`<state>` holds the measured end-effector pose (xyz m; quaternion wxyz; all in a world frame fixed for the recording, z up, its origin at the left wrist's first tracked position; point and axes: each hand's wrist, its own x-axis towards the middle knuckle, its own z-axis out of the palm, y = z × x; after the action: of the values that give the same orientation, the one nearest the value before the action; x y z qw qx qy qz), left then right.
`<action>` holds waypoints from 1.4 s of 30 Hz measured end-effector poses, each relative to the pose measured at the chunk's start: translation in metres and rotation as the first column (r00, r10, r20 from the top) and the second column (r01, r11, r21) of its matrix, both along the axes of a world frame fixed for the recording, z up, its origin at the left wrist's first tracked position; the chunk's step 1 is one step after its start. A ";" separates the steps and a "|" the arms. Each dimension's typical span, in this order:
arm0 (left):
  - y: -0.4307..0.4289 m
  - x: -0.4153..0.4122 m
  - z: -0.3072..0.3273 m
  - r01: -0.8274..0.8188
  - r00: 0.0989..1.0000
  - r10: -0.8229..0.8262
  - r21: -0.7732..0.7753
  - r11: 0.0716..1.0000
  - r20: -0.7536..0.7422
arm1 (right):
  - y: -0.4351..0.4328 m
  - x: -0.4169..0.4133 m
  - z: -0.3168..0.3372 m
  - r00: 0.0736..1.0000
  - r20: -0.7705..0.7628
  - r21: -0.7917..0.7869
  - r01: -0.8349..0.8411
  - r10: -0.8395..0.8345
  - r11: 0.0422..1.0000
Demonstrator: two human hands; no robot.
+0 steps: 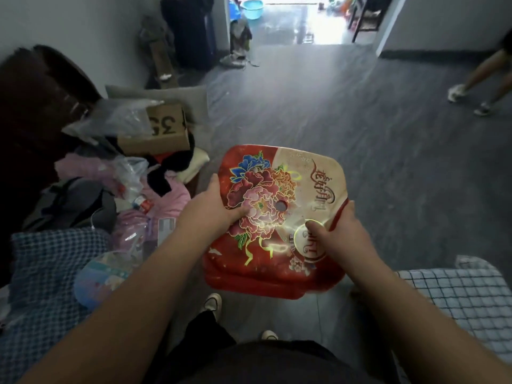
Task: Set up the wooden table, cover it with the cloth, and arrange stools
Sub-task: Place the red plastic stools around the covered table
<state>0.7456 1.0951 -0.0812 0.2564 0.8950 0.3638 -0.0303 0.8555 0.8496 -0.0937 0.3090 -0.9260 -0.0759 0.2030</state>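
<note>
Head view: person is holding stool (277,195) seat-up over floor (374,139). Left hand (213,207) gripping left rim, right hand (345,235) gripping right rim, fingers wrapping edges, thumbs pressing seat. Likely best: holding seat level, lowering onto open floor ahead.

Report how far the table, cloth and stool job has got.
Done: nothing that shows. No set-up wooden table or spread cloth is in this view. In hand: the left hand and right hand grip the red flowered stool by opposite edges of its seat, above the grey floor. Left: setting up the table, covering it and placing the stools.
</note>
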 end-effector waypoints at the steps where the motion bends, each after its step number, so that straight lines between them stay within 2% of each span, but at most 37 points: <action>1: 0.004 0.010 0.002 0.034 0.999 -0.035 -0.005 0.999 -0.009 | 0.000 0.001 0.002 0.999 0.005 -0.002 0.034 -0.034 0.999; 6: 0.027 0.060 -0.002 0.234 0.972 -0.234 -0.042 0.971 -0.007 | 0.005 -0.007 0.007 0.965 0.062 -0.003 0.254 -0.253 0.967; 11: 0.031 0.100 0.006 0.507 0.862 -0.507 -0.003 0.862 0.004 | 0.009 -0.042 0.017 0.853 0.122 0.007 0.511 -0.507 0.860; 15: 0.004 0.125 0.020 0.715 0.698 -0.716 0.044 0.697 0.005 | -0.001 -0.083 0.024 0.700 0.108 0.001 0.710 -0.706 0.704; 19: -0.051 0.129 0.029 0.862 0.506 -0.863 0.023 0.506 -0.008 | -0.027 -0.134 0.033 0.526 0.133 0.016 0.846 -0.840 0.532; 24: -0.136 0.100 0.029 0.962 0.272 -0.962 -0.019 0.272 0.021 | -0.068 -0.211 0.032 0.304 0.141 -0.029 0.952 -0.942 0.303; 28: -0.198 0.071 0.017 0.988 0.148 -0.989 -0.049 0.146 0.028 | -0.104 -0.262 0.023 0.157 0.147 -0.072 0.986 -0.977 0.148; 33: -0.255 0.037 -0.010 0.992 0.092 -0.996 -0.088 0.090 0.017 | -0.151 -0.300 -0.007 0.096 0.104 -0.104 0.991 -0.990 0.085; 37: -0.287 0.023 -0.051 0.983 0.121 -0.993 -0.141 0.120 -0.007 | -0.183 -0.312 -0.044 0.100 0.065 -0.123 0.988 -0.993 0.092; 42: -0.312 0.024 -0.122 0.971 0.148 -0.983 -0.175 0.165 -0.106 | -0.204 -0.304 -0.111 0.071 -0.022 -0.099 0.992 -0.997 0.073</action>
<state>0.7701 0.7828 -0.2033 0.1678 0.9009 -0.2783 -0.2877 0.5515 0.6451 -0.2049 0.3408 -0.7291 0.5932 -0.0207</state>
